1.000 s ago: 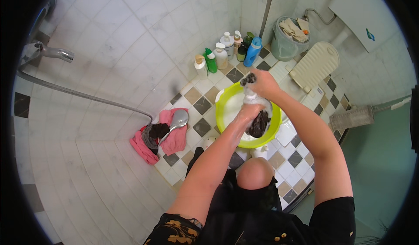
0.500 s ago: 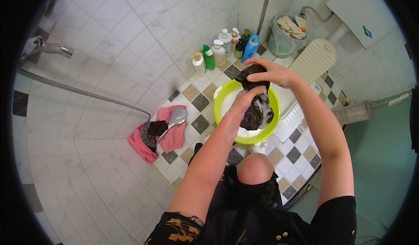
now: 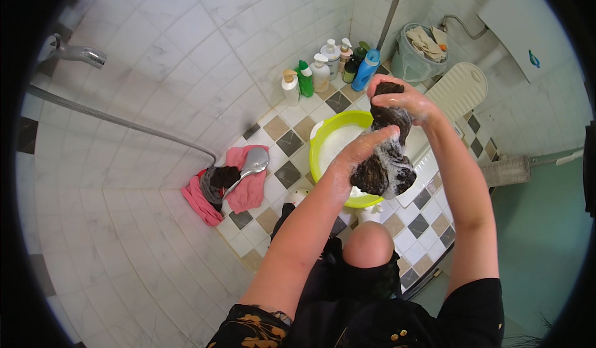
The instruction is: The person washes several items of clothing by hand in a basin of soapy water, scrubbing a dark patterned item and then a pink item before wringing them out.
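Wet dark cloth (image 3: 375,175), streaked with white suds, is stretched between my two hands above the yellow-green basin (image 3: 318,151). My left hand (image 3: 366,146) is closed around its middle, with the lower part bunched and hanging below. At the upper end, my right hand (image 3: 403,103) grips the cloth, fingers curled over it. Foamy whitish water shows inside the basin. Whether the cloth is one garment or several pieces, I cannot make out.
Several pump and squeeze bottles (image 3: 320,75) line the wall. Behind the basin are a bin (image 3: 413,62) and a cream washboard (image 3: 459,90). To the left, a shower head (image 3: 256,160) lies on pink cloth (image 3: 248,193) beside dark cloth. A metal spout (image 3: 90,56) juts from the wall.
My right hand's spread fingers have curled around the cloth. Both hands have shifted slightly right, and the cloth now hangs higher over the basin's right side. The view has tilted slightly.
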`<state>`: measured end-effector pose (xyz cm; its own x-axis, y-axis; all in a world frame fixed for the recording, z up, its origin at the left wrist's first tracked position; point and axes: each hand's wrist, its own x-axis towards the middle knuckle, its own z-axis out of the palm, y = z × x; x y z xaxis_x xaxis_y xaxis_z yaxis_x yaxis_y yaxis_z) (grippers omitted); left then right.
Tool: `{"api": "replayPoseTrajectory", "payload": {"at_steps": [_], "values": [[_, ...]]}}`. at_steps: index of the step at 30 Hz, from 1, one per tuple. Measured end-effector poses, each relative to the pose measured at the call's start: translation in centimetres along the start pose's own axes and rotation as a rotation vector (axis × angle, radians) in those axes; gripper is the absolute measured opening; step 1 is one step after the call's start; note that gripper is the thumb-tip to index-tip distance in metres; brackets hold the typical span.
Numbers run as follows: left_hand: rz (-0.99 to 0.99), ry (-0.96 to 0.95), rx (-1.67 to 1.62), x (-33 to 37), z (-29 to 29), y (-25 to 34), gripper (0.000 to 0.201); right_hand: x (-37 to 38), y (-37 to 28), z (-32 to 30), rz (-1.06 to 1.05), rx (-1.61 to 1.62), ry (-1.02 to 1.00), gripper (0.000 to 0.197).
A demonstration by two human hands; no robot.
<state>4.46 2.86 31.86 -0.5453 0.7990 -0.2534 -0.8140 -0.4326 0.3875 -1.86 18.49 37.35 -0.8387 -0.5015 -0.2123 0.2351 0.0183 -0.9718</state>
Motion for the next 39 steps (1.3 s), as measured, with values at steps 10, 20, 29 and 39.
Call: {"api": "replayPoseTrajectory", "payload": {"at_steps": [10,20,29,39], "values": [[0.321,0.740,1.134,3.0,-2.9,-1.6,0.055,2.6,5.6,4.2,-0.252,-0.951,0.599,0.021],[0.383,0.463,0.602,2.1,-4.7,0.7,0.033,-2.8,1.6,2.0,-0.404,-0.858,0.350,0.066],[-0.160,-0.189,0.028,-0.8,-1.0,1.7,0.039,-3.5,-4.6,1.3,-0.725,-1.816,-0.262,0.055],[0.224,0.033,0.589,-0.6,-0.4,1.9,0.047,-2.9,-8.2,-2.1,-0.358,-2.036,-0.193,0.034]]}}
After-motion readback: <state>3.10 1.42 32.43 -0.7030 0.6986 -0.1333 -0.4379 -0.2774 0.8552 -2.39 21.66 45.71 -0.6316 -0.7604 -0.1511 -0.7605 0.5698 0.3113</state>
